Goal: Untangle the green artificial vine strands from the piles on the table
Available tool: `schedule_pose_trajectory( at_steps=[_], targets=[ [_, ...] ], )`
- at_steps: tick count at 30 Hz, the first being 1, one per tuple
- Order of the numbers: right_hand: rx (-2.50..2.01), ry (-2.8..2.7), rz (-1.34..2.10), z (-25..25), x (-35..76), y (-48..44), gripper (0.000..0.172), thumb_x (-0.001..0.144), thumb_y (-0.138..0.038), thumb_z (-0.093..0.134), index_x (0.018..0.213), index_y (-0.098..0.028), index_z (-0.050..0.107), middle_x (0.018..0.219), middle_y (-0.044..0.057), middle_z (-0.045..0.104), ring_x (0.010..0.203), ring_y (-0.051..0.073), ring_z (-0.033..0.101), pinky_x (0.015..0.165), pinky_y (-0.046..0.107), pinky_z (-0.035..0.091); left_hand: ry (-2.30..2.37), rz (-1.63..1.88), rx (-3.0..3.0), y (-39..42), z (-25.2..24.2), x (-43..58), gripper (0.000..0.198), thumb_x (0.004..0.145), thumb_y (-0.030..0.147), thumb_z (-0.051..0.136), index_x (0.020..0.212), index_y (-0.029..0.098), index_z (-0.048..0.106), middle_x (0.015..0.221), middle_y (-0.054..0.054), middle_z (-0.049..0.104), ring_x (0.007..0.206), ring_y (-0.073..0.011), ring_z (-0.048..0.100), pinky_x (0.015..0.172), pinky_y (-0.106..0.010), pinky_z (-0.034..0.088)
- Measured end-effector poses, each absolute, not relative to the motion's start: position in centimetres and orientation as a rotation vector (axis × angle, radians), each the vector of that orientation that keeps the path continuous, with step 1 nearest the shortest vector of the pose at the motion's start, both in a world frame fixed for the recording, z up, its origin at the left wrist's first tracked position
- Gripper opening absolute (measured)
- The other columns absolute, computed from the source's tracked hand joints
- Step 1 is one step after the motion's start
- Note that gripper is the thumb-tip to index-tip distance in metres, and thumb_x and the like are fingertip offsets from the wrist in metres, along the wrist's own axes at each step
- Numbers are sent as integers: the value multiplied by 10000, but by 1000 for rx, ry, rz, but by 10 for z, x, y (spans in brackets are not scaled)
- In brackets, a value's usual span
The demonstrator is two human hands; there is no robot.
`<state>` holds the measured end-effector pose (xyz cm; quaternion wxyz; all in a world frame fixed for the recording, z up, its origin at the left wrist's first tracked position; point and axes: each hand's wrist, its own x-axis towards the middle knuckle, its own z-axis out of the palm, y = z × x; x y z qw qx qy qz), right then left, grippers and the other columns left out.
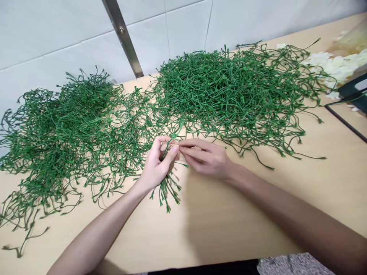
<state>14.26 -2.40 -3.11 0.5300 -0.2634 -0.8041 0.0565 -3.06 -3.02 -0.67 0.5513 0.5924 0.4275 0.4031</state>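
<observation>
My left hand (pixel 158 162) is closed round a small bunch of green artificial stems (pixel 168 193), whose forked tips hang out below the palm. A few stem ends also poke up past the thumb and forefinger. Against the left fingertips, my right hand (pixel 205 154) is pinched, its thumb and fingers pressed together. Whatever lies between those fingertips is too small to make out. Just beyond both hands spreads a large tangled heap of similar green stems (pixel 229 88).
Another loose heap of green stems (pixel 65 126) covers the left of the wooden table (pixel 229 225). A tiled wall (pixel 186 26) with a metal strip (pixel 123 36) rises behind. White artificial petals (pixel 329 65) and a dark object (pixel 355 91) with a black rod sit at the right.
</observation>
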Motion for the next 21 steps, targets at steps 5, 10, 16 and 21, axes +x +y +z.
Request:
schedule_pose_trajectory(
  at_steps=[5, 10, 16, 21],
  targets=[
    [-630, -1996, 103, -32, 142, -25, 193, 875, -51, 558, 1013, -129, 668, 1092, 153, 717, 1046, 205, 689, 876, 342, 621, 1013, 928, 1488, -32, -8, -32, 210, 918, 346, 560, 1046, 215, 457, 713, 39, 547, 597, -87, 481, 543, -192, 386],
    [-681, -2071, 42, -32, 143, -26, 254, 904, -43, 507, 1124, -79, 629, 1141, 185, 697, 1141, 229, 650, 963, 346, 586, 1035, 915, 1651, -32, -8, -33, 177, 934, 320, 536, 1054, 206, 475, 794, 7, 588, 664, -99, 507, 614, -216, 401],
    [-717, -2156, 62, -33, 144, -26, 324, 943, -49, 397, 1227, -56, 552, 1170, 201, 667, 1180, 245, 615, 985, 404, 565, 970, 861, 1585, -33, -5, -30, 213, 925, 323, 549, 1073, 216, 440, 631, 69, 474, 490, -67, 374, 471, -203, 288],
    [-761, -2121, 101, -33, 142, -24, 273, 951, -46, 335, 1110, -100, 551, 967, 142, 667, 954, 220, 632, 826, 406, 586, 1034, 871, 1483, -35, -1, -27, 328, 863, 314, 639, 1082, 223, 413, 584, 91, 487, 464, -57, 386, 461, -188, 266]
  ],
)
